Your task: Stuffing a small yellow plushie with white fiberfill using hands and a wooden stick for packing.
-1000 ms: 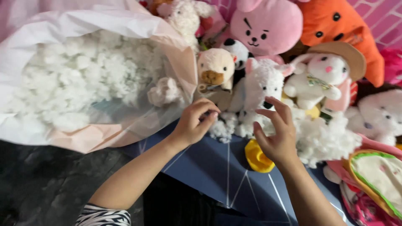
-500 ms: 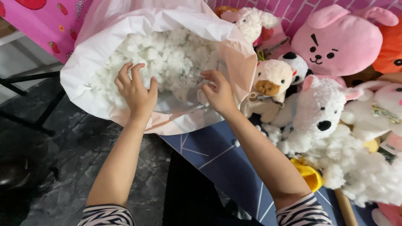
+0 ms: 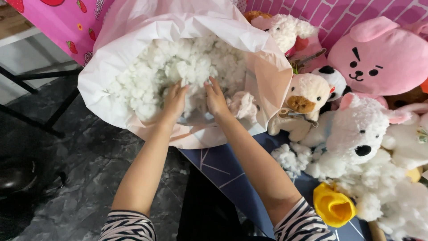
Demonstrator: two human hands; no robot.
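Note:
A large white plastic bag (image 3: 111, 85) lies open and full of white fluffy stuffing (image 3: 178, 67). Both my hands reach into its mouth. My left hand (image 3: 174, 101) lies palm down on the stuffing, fingers pushed into it. Right beside it, my right hand (image 3: 216, 98) presses into the stuffing too, fingers spread. A small limp cream plush skin (image 3: 243, 105) rests in the bag just right of my right hand. Whether either hand has closed on stuffing is hidden by the fluff.
A pile of plush toys fills the right: a white dog (image 3: 361, 138), a cream bear (image 3: 305, 100), a big pink rabbit head (image 3: 383, 58). Loose stuffing (image 3: 290, 158) and a yellow plush piece (image 3: 332, 207) lie on the dark blue table (image 3: 223, 169). Grey floor at left.
Both hands left the plush pile and moved left into the bag. Since half a second ago they have come together in the middle of the stuffing.

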